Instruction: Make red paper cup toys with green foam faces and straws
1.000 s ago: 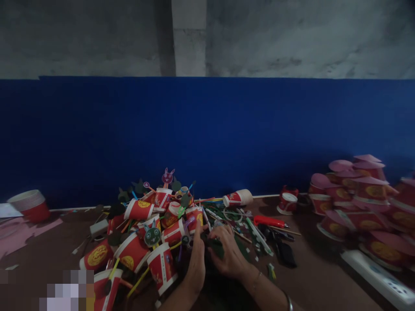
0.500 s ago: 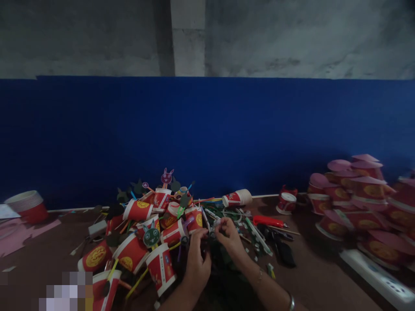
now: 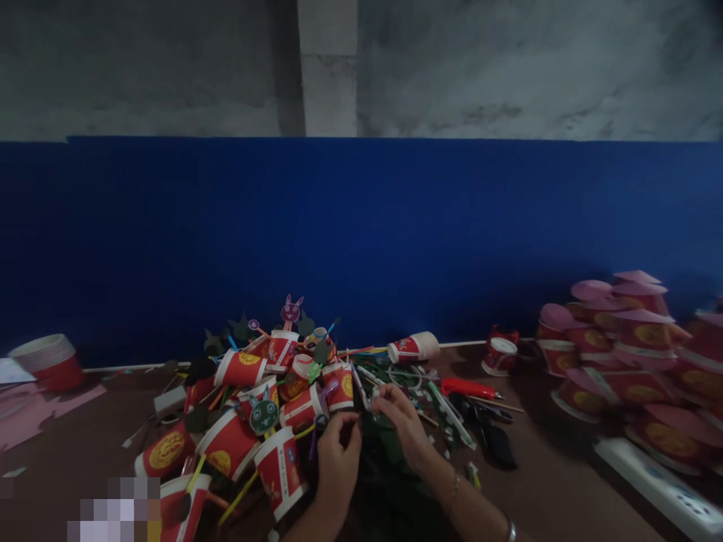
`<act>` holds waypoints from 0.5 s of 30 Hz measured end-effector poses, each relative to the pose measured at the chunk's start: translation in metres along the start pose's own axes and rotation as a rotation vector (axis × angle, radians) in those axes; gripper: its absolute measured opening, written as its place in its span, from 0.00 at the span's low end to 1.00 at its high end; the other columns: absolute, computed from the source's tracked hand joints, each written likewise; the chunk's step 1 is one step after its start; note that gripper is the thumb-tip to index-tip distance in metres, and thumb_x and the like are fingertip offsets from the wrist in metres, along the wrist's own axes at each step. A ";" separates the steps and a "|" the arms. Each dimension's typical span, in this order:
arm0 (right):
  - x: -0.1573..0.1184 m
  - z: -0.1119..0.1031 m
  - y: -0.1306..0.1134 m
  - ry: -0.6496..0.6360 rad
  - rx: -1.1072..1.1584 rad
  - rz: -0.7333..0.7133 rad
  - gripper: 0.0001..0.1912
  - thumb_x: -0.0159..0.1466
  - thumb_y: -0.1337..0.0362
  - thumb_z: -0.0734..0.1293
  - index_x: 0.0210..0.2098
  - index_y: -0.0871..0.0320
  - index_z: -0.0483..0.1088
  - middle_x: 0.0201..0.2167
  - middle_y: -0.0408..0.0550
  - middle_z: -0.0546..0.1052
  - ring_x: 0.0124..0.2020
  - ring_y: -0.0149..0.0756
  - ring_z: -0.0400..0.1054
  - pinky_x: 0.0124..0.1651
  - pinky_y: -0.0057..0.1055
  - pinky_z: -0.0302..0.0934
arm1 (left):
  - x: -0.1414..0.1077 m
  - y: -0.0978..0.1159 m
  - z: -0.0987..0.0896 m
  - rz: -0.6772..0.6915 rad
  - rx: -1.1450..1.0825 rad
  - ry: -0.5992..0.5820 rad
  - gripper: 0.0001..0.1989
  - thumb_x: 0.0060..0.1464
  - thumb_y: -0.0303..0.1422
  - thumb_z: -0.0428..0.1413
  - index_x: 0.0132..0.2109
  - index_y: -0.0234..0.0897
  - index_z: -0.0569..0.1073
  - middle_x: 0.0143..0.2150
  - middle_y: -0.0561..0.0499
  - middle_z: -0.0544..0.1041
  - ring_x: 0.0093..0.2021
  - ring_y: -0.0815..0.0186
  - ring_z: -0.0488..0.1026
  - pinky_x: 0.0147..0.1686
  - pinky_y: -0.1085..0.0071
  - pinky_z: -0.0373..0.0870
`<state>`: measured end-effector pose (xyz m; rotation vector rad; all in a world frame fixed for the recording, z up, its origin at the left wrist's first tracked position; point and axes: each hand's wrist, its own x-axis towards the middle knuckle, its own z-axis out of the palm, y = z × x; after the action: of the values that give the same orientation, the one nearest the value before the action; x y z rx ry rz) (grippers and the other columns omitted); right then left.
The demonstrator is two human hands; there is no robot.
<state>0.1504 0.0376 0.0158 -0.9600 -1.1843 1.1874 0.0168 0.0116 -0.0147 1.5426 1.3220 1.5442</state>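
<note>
Brown table (image 3: 542, 467) | cups (image 3: 414, 347) nested sideways | left hand (image 3: 340, 455): fingertips pinched | right hand (image 3: 404, 425): fingers curled | held items unclear

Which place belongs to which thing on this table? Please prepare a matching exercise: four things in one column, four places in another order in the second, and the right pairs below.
Things
1. White oblong power strip
2. Green paper rabbit head
3. Bright red tool with metal tip
4. Nested paper cups lying sideways

Places
A. Beside the foot of the blue wall
B. In front of the pink-topped red cups
C. Among the heaped cups on the left
D. Near a black object

Right pairs: 1-B, 2-C, 3-D, 4-A
</note>
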 end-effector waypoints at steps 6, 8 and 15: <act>-0.002 0.000 0.000 -0.121 -0.375 -0.296 0.06 0.55 0.63 0.65 0.23 0.57 0.65 0.32 0.46 0.69 0.37 0.38 0.64 0.43 0.33 0.56 | 0.004 0.001 0.001 -0.150 -0.110 0.017 0.10 0.50 0.38 0.53 0.32 0.36 0.73 0.28 0.49 0.76 0.29 0.62 0.72 0.31 0.69 0.69; -0.003 0.001 0.001 -0.110 -0.485 -0.333 0.04 0.54 0.66 0.64 0.23 0.57 0.66 0.35 0.48 0.70 0.40 0.40 0.64 0.47 0.35 0.55 | 0.004 0.002 0.001 -0.148 -0.106 0.026 0.10 0.49 0.38 0.54 0.32 0.36 0.73 0.28 0.49 0.77 0.30 0.61 0.73 0.32 0.69 0.69; -0.006 0.001 0.002 -0.073 -0.621 -0.430 0.04 0.54 0.70 0.63 0.23 0.56 0.66 0.36 0.49 0.70 0.41 0.40 0.65 0.46 0.35 0.58 | 0.003 0.004 0.001 -0.108 -0.083 0.038 0.09 0.49 0.37 0.54 0.31 0.36 0.74 0.28 0.49 0.77 0.29 0.61 0.73 0.31 0.69 0.70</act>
<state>0.1492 0.0324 0.0133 -1.0392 -1.7659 0.5142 0.0178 0.0136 -0.0103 1.3745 1.3229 1.5481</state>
